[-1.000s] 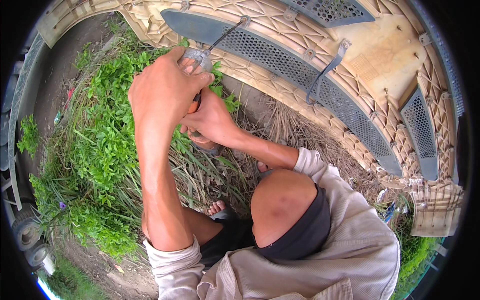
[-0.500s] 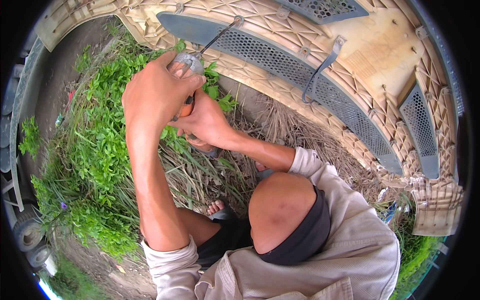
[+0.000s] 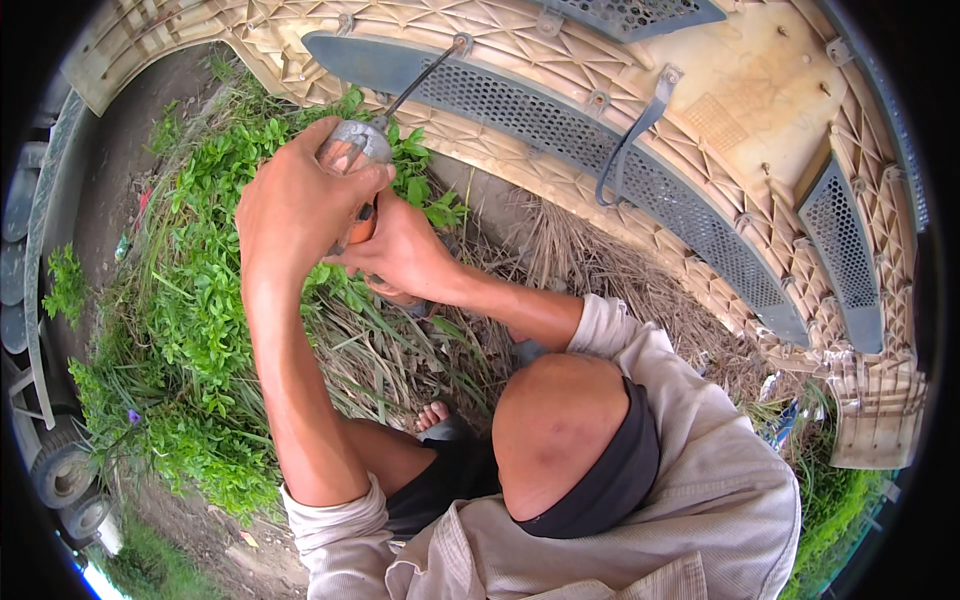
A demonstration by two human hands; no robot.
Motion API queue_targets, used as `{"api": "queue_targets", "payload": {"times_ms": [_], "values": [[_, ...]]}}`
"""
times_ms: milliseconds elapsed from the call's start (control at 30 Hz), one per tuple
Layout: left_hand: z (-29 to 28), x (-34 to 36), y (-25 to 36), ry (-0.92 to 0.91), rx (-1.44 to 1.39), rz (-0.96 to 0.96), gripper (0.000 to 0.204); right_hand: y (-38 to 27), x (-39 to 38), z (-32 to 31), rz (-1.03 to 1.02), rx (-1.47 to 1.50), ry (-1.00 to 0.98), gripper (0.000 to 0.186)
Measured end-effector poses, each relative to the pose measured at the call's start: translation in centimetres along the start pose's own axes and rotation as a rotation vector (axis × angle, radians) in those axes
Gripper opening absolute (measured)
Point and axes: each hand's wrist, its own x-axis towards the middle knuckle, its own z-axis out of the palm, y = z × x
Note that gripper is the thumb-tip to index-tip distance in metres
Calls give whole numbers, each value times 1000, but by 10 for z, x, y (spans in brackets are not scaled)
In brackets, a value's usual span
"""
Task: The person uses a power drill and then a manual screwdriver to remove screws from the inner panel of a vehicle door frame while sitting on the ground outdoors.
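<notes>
Both my hands are wrapped round a power drill with a grey metal head [image 3: 358, 146] and an orange body. My left hand [image 3: 298, 195] is closed over the head from the left. Below it, my right hand [image 3: 405, 245] grips the orange part, mostly hidden by fingers. A long thin bit [image 3: 418, 82] runs up and right from the drill. Its tip meets a small fastening tab [image 3: 462, 43] on a large cream ribbed plastic panel [image 3: 745, 90]. A dark grey mesh strip [image 3: 560, 112] is set into that panel beside the tab.
A loose grey strap [image 3: 640, 130] hangs from the panel. Leafy green plants [image 3: 200, 270] and dry straw [image 3: 570, 245] lie under my arms. My bent knee [image 3: 560, 440] rises below my right forearm. Small wheels [image 3: 65, 475] stand at the far left.
My hands and the drill have shifted slightly left and down in the picture. The panel also appears a little further left. The bit's tip is still at the same tab.
</notes>
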Motion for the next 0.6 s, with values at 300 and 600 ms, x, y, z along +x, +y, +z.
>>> {"api": "queue_targets", "payload": {"times_ms": [300, 600], "values": [[-1, -10, 11, -23, -18, -54, 67, -40, 46, -154, -336, -648, 327, 37], [5, -11, -2, 62, -15, -13, 60, -42, 112, -175, -674, -1494, 208, 14]]}}
